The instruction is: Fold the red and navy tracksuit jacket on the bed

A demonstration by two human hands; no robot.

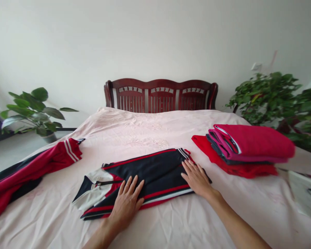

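Note:
A folded navy track jacket (pixel 155 169) with red and white stripes lies flat before me, its white collar and zip pointing left. On its collar-side half rests my left hand (pixel 126 204), palm down with the fingers stretched out. My right hand (pixel 196 176) lies on the other end near the striped cuff, fingers spread on the cloth. Neither hand grips anything; both press on or touch the jacket.
A pale pink sheet (pixel 171 224) covers the bed, with a dark wooden headboard (pixel 160 95) behind. Folded red and pink clothes (pixel 254 145) are stacked to the right. A red and navy garment (pixel 38 167) lies at left. Potted plants (pixel 36 110) flank the bed.

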